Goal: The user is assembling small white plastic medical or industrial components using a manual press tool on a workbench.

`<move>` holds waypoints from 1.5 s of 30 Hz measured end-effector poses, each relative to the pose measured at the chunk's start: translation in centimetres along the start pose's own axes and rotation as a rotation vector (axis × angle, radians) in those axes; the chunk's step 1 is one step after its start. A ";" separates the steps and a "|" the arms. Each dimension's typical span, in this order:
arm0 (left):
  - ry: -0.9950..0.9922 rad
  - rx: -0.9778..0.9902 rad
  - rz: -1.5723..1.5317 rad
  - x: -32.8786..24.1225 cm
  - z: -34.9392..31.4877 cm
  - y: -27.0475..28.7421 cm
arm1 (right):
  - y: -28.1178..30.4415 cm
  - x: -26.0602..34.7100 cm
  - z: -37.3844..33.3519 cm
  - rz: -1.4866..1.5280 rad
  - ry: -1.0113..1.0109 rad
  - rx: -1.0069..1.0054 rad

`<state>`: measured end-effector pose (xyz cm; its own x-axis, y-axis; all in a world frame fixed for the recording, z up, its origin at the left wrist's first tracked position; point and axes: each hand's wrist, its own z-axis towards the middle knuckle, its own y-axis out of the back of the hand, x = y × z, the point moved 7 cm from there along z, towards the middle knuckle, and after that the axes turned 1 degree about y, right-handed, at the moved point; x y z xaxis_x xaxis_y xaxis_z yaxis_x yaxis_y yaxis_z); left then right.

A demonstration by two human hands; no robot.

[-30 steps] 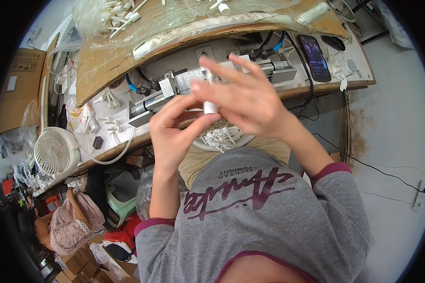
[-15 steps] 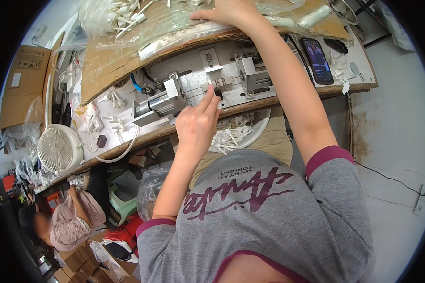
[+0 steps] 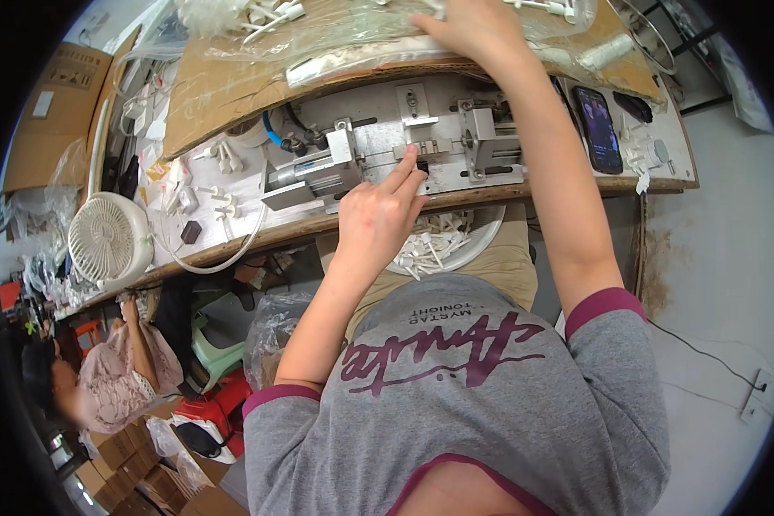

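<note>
My left hand [image 3: 378, 219] is at a metal clamping fixture [image 3: 417, 133] along the bench's near edge. Its index finger is stretched out and its tip touches the small notched block [image 3: 430, 148] in the middle; the other fingers are partly bent, and no part shows in them. Across the fixture reaches my right arm. My right hand [image 3: 482, 33] is over a plastic-covered cardboard sheet [image 3: 224, 99], thumb spread to the left beside loose white plastic parts [image 3: 275, 19]. The upper picture edge cuts off its other fingertips.
A round tray of white stick-like parts [image 3: 439, 243] rests at my lap. On the bench stand a white fan [image 3: 110, 239] at the left and a phone [image 3: 598, 129] at the right. Another person [image 3: 120, 378] sits at the lower left.
The whole view has shifted, moving the bench rightward in the picture. My right hand has moved a little to the right over the plastic. My left fingertip stays at the block.
</note>
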<state>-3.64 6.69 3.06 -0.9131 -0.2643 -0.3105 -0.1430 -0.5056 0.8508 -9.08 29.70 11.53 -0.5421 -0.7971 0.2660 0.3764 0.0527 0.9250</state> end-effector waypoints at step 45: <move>-0.027 -0.063 -0.080 -0.5 -1.1 0.8 | -2.5 -3.7 -17.7 1.697 -0.342 0.245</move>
<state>-2.85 5.58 3.42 -0.9099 -0.1989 -0.3641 -0.1926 -0.5750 0.7952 5.28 21.82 3.42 0.1663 0.3830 0.9087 0.5499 0.7289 -0.4078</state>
